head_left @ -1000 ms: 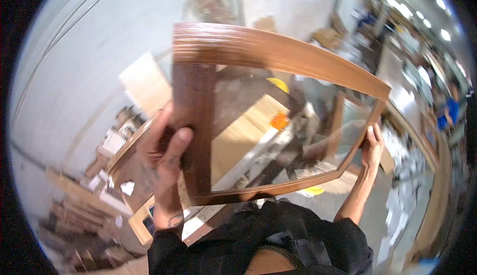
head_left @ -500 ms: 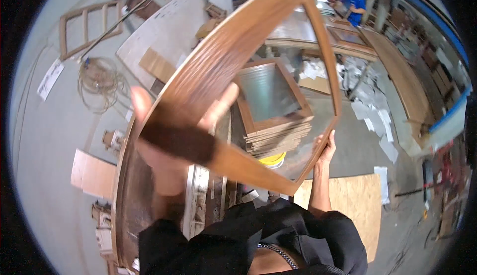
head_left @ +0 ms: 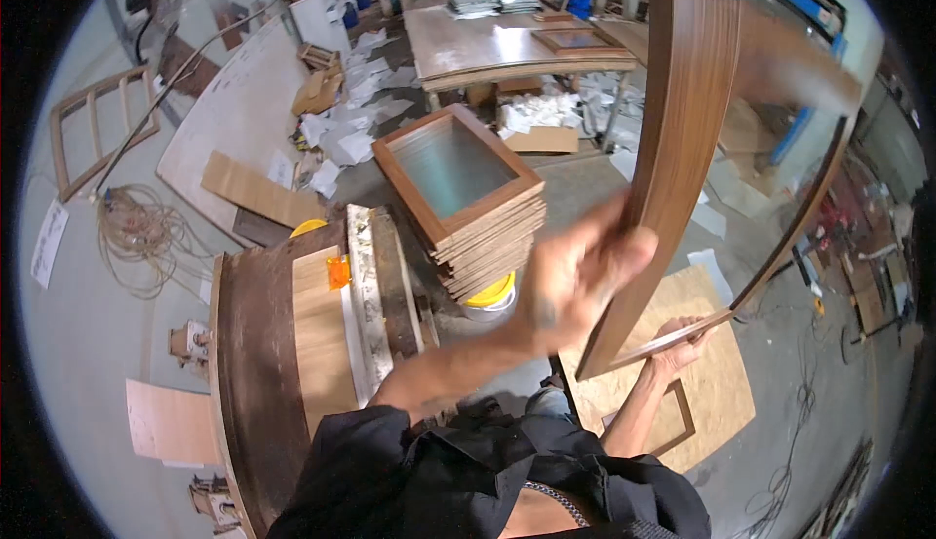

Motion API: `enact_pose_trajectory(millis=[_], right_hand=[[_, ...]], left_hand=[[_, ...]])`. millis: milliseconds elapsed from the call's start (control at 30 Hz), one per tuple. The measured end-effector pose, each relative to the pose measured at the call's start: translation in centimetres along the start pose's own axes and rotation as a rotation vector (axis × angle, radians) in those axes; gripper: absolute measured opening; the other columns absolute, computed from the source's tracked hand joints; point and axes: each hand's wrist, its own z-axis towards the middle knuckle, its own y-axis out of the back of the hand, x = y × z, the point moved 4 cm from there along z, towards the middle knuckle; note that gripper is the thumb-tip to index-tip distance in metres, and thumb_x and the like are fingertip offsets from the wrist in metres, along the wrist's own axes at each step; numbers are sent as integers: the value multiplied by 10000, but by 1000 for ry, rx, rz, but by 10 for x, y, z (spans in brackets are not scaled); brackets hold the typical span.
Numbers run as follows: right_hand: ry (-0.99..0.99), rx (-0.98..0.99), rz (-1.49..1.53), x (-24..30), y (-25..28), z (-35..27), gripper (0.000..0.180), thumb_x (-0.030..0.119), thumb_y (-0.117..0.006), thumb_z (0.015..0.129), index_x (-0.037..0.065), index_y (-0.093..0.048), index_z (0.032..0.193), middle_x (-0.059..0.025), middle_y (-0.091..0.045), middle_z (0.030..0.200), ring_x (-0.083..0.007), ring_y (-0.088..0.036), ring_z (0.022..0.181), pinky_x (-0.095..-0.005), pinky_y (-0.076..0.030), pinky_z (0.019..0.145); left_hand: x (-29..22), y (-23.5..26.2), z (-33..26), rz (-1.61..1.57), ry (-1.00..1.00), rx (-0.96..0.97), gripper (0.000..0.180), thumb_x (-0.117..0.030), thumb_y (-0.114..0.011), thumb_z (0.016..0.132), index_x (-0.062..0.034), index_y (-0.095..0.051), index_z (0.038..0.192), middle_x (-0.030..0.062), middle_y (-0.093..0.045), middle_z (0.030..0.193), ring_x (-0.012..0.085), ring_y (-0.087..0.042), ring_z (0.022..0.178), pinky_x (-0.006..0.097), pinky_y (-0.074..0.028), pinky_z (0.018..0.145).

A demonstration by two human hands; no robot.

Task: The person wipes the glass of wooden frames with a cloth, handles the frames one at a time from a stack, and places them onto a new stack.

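A large brown wooden frame (head_left: 673,139) is tilted up on the right, its upper far corner smeared by motion. My left hand (head_left: 585,271) is at its near broad side piece, thumb across the wood; the other fingers are blurred and partly hidden. Below, my right hand (head_left: 680,347) grips the bottom rail of the frame. Under it lies a plywood board (head_left: 721,393), with a smaller wooden frame (head_left: 690,424) on it. Ahead of me rises a stack of glazed wooden frames (head_left: 497,232) on a white bucket with a yellow lid (head_left: 495,297).
At left stands a brown workbench (head_left: 253,373) carrying a pale wood board (head_left: 317,344) and a small orange item (head_left: 338,272). A big table (head_left: 458,57) is at the back, with two people behind it. Coiled hose (head_left: 146,242) and scattered paper (head_left: 351,130) lie on the floor.
The large frame has swung to the right and turned nearly edge-on. My left hand has moved right with it. The smaller frame and the orange item have come into view.
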Motion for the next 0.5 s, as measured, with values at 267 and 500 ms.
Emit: enact_pose_trajectory(millis=[267,500], right_hand=[[97,21,-68,115,12,7,717,577,-330,935,67,-271,1436,-198,-366,1419,-291,-425,1241,-380,-338,1039],[-161,290,-751,258,88,62,851,587,-507,868,-23,-251,1403,-231,-561,1179,-292,-583,1048,-376,-469,904]], left_hand=[[68,-36,30,-54,68,-190,332,-278,-470,974,9,-596,865,151,-659,789,229,-640,656,332,-533,643],[253,-114,71,-71,511,286,414,-336,-440,977,53,-565,1043,198,-645,922,262,-665,762,369,-567,654]])
